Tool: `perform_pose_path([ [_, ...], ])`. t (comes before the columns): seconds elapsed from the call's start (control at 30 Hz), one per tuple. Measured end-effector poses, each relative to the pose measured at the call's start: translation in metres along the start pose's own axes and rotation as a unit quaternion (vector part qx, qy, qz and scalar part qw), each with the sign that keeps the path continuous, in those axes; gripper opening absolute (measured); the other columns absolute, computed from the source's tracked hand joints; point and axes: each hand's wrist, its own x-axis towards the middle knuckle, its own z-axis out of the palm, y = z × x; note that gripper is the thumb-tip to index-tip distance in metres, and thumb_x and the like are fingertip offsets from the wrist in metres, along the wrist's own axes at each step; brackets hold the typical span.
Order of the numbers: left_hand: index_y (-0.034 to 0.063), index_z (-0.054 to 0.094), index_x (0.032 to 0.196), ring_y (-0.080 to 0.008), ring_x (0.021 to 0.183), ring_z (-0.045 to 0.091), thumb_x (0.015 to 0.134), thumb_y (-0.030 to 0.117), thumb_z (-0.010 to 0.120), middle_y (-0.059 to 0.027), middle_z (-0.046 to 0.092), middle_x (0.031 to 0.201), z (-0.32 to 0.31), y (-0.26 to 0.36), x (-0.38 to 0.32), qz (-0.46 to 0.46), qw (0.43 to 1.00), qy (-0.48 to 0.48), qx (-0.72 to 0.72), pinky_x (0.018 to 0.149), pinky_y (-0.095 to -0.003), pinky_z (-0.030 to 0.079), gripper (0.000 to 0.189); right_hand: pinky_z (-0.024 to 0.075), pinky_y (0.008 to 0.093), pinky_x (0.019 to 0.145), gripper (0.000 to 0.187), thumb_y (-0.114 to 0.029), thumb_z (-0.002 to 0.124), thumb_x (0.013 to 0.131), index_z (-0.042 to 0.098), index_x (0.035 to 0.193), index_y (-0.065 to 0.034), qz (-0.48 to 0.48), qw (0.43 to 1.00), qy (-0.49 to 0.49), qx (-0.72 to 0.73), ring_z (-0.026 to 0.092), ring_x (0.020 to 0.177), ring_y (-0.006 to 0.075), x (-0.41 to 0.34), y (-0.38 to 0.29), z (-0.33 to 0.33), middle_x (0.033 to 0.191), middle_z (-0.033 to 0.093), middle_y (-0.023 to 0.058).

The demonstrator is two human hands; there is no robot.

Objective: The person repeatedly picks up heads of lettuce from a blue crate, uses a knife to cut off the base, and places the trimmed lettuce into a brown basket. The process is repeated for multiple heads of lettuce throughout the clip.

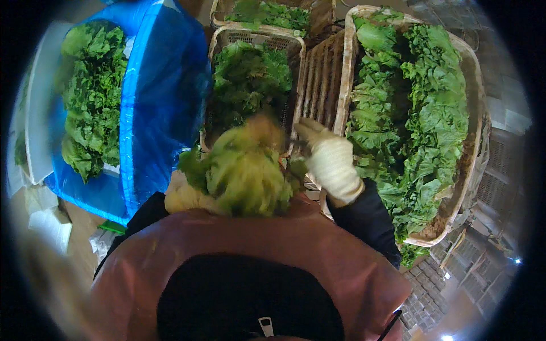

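My left hand (187, 194), in a pale glove, cradles a head of leafy lettuce (249, 174) against the front of my reddish-brown apron (273, 230). The lettuce is blurred. Its browned butt (264, 130) points away from me, and its leaves hide most of the left fingers. Just right of the lettuce is my right hand (330, 157) in a cream knit glove, its fingers pointing toward the butt. Something dark and blurred shows below those fingers; I cannot tell whether the hand grips it. Ahead, a plastic crate (303, 55) contains loose green leaves (251, 76).
On the left, a blue-plastic-lined box (128, 98) holds rows of lettuce (94, 93). At right, a large dirty-rimmed crate (480, 89) contains more lettuce (439, 98). A slatted crate side (322, 76) stands between crates. Another leaf-filled crate (219, 13) lies beyond.
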Motion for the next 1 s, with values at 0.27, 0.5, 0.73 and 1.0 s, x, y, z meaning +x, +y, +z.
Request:
perform_pose_path([
  [0.27, 0.0107, 0.060, 0.132, -0.0313, 0.119, 0.059, 0.091, 0.024, 0.066, -0.0143, 0.057, 0.137, -0.007, -0.036, -0.006, -0.061, 0.997, 0.050, -0.011, 0.097, -0.0384, 0.048, 0.043, 0.0488, 0.0229, 0.066, 0.033, -0.006, 0.069, 0.090, 0.065, 0.123, -0.0033, 0.067, 0.808, -0.059, 0.583, 0.059, 0.075, 0.0058, -0.016, -0.031, -0.016, 0.092, 0.069, -0.0001],
  [0.5, 0.0035, 0.056, 0.134, -0.0350, 0.117, 0.059, 0.092, 0.021, 0.065, -0.0163, 0.059, 0.133, 0.000, -0.040, 0.022, -0.139, 0.849, 0.065, -0.506, 0.095, -0.0394, 0.049, 0.047, 0.0494, 0.0261, 0.064, 0.021, -0.004, 0.069, 0.089, 0.072, 0.110, -0.0046, 0.282, 0.875, 0.158, 0.361, 0.059, 0.070, 0.0085, 0.000, -0.018, -0.035, 0.080, 0.067, -0.0016],
  [0.73, 0.0037, 0.050, 0.140, -0.0277, 0.117, 0.060, 0.089, 0.010, 0.069, -0.0139, 0.060, 0.132, -0.017, -0.032, 0.041, 0.119, 0.987, 0.111, 0.009, 0.097, -0.0419, 0.050, 0.055, 0.0400, 0.0355, 0.110, 0.076, -0.003, 0.077, 0.082, 0.042, 0.149, 0.0002, 0.057, 0.779, 0.042, 0.624, 0.049, 0.132, 0.0212, -0.020, -0.045, -0.003, 0.145, 0.052, 0.0124],
  [1.0, 0.0055, 0.034, 0.154, -0.0281, 0.135, 0.048, 0.102, 0.033, 0.056, -0.0101, 0.044, 0.152, -0.044, -0.055, 0.089, -0.006, 0.979, 0.109, -0.173, 0.106, -0.0381, 0.043, 0.063, 0.0423, 0.0362, 0.108, 0.107, -0.051, 0.087, 0.072, 0.037, 0.150, 0.0024, -0.020, 0.575, -0.069, 0.815, 0.053, 0.129, 0.0234, -0.007, 0.004, 0.057, 0.143, 0.053, 0.0123],
])
